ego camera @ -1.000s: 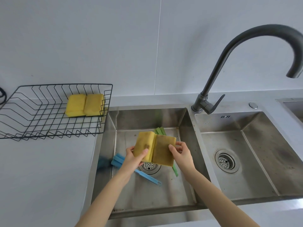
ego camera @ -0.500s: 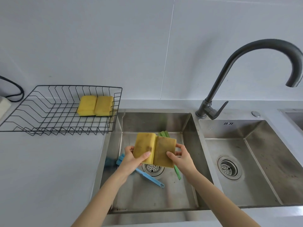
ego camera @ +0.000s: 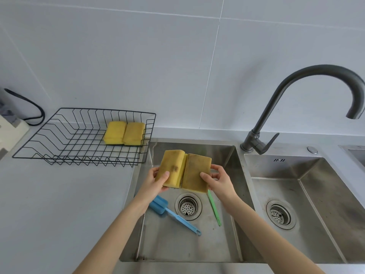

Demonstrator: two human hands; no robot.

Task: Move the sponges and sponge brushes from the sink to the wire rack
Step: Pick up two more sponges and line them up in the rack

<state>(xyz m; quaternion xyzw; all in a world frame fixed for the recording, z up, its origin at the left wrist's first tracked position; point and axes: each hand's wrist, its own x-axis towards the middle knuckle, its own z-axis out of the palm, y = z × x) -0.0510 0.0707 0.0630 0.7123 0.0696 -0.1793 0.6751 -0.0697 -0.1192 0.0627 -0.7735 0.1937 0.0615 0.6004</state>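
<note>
I have two stained yellow sponges (ego camera: 184,171) pinched side by side above the sink (ego camera: 233,155), left hand (ego camera: 156,179) clamped on one, right hand (ego camera: 218,179) on the other. They are soft, spongy blocks, so one could slip before the wire rack (ego camera: 83,143), whose thin black bars already hold two cleaner sponges (ego camera: 124,133).

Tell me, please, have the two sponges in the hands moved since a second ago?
Yes: the held sponges have risen toward the wire rack, clear of the drain they overlapped.
</note>
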